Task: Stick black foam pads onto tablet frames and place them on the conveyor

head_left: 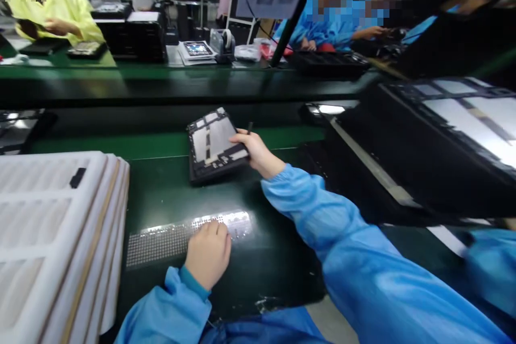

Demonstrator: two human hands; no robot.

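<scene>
My right hand (258, 150), arm stretched forward, grips the right side of an opened tablet (220, 137) with silver panels and a dark strip inside. The tablet sits in a black tray, tilted over the green work surface. A small dark stick (250, 128) pokes up by that hand's fingers; whether it is held I cannot tell. Nearer me, my left hand (209, 252) rests with curled fingers at the edge of a clear strip (161, 244) covered in rows of small dots. Its fingertips are hidden beneath the hand.
White ribbed trays (91, 215) are stacked at left. At right stands a tall black tray stack (403, 140) with similar opened devices on top. A dark raised ledge (161, 86) crosses behind. Co-workers in blue (334, 21) and yellow (60, 5) sit beyond it; a blue sleeve (492, 263) shows at right.
</scene>
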